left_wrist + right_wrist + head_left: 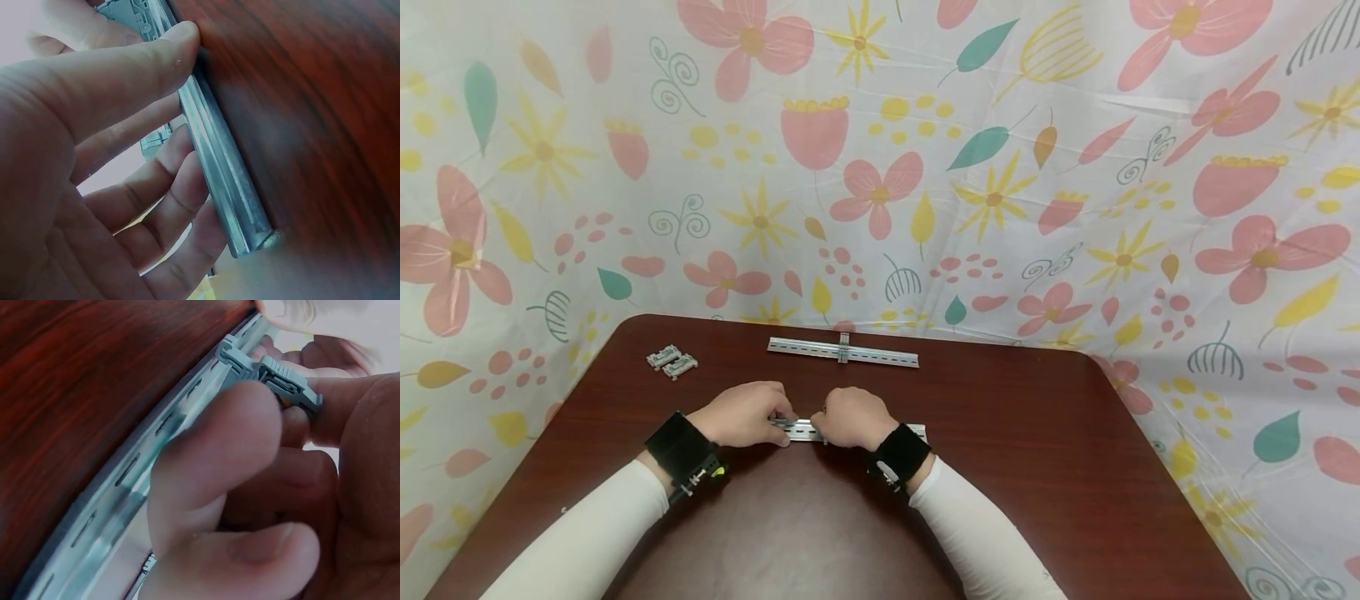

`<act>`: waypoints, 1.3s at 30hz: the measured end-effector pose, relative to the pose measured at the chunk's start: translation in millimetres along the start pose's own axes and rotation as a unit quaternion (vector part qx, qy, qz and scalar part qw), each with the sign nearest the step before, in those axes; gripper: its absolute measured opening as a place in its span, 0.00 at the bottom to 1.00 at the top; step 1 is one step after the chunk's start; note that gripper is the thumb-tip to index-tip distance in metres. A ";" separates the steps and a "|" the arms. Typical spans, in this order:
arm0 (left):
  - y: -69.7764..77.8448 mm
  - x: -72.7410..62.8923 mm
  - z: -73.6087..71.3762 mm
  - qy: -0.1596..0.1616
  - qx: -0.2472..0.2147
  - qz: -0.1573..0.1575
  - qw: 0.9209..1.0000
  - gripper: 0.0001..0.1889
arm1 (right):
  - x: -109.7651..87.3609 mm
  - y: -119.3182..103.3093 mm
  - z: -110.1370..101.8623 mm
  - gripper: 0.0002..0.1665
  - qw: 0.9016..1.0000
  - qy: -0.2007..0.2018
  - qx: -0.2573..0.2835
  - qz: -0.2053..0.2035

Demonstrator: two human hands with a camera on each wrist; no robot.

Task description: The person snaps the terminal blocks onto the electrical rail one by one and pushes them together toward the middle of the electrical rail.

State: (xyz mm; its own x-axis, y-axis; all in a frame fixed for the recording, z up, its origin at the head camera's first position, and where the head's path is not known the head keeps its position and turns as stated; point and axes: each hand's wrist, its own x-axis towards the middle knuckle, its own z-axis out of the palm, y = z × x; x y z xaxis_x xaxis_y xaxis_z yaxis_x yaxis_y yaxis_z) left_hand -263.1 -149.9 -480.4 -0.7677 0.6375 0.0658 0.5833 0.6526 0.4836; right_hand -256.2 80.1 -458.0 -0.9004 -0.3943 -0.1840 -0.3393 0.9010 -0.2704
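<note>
A slotted metal DIN rail (803,431) lies across the table in front of me. My left hand (741,415) grips its left part; in the left wrist view the thumb (181,44) presses on the near edge and the fingers curl along the far side. At the rail's middle my right hand (857,418) pinches a grey terminal block (284,384). One hooked end of the block sits at the rail's edge in the right wrist view, and fingers cover part of its body. The head view hides most of this block behind the right hand.
Farther back lies a second DIN rail (805,347) with a grey terminal block (843,348) across its middle. Two loose terminal blocks (681,367) rest at the table's back left. A flower-patterned curtain (880,167) hangs behind the brown table (1037,467).
</note>
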 end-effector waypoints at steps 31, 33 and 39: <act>4.3 -0.7 -3.3 -0.005 -0.019 -0.002 1.000 0.12 | 14.1 17.4 35.9 0.30 0.993 0.032 -0.099 -0.055; 3.9 -0.6 -3.1 -0.004 -0.018 0.001 1.000 0.12 | 12.8 16.5 36.2 0.29 0.992 0.039 -0.107 -0.057; 1.1 -0.7 -0.6 -0.004 -0.026 0.008 1.000 0.11 | -3.9 3.3 27.7 0.29 0.986 0.057 -0.137 -0.071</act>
State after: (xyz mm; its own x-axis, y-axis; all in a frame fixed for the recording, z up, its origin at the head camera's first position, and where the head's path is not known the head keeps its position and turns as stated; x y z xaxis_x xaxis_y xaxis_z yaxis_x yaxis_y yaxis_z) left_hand -262.1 -149.9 -479.4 -0.7560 0.6510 0.0681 0.5814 0.6200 0.5268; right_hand -246.3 79.6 -484.3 -0.8581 -0.5109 -0.0506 -0.5108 0.8595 -0.0172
